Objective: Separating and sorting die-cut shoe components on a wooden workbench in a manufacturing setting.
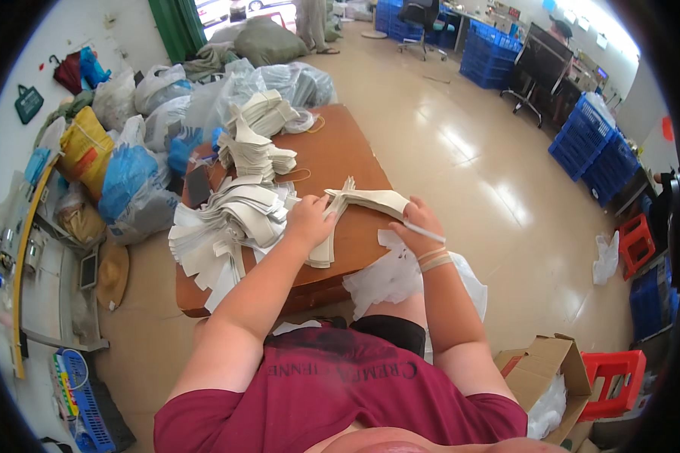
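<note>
Cream pieces (372,198): left hand (310,220) pinches their left end, right hand (418,225) grips the right; keep edges level.

Head-worn wide fisheye view from above, downward over the nearby hands (310,220) and brown table (349,155).

Left of the brown table (347,151) are full bags (131,181) and a straw hat (114,278); right of it, blue crates (582,136).
</note>
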The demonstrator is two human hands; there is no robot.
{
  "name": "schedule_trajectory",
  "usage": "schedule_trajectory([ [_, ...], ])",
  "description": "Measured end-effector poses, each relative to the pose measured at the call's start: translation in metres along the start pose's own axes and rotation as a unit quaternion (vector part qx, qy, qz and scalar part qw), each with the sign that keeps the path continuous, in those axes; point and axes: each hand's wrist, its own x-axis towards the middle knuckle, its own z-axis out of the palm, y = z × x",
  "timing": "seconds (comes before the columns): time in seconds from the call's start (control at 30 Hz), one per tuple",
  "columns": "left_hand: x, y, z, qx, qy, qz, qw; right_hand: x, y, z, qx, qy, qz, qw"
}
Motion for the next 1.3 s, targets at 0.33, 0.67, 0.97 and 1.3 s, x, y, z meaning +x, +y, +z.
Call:
schedule_trajectory([
  [0.33,-0.116,-0.007,-0.057,-0.28,-0.097,0.127,0.947,-0.105,-0.145,-0.024,0.319,-0.199,-0.221,0.9],
  [0.67,-0.218,-0.036,-0.025,-0.352,-0.369,-0.011,0.86,-0.139,-0.182,0.002,0.269,-0.229,-0.308,0.883],
  [0.97,-0.215,-0.063,-0.076,-0.269,-0.157,-0.025,0.95,-0.131,-0.174,0.041,0.178,-0.214,-0.35,0.894],
  [1.3,-0.195,-0.157,-0.121,-0.265,0.164,-0.246,0.918,-0.103,-0.175,0.092,0.243,-0.237,-0.36,0.869],
])
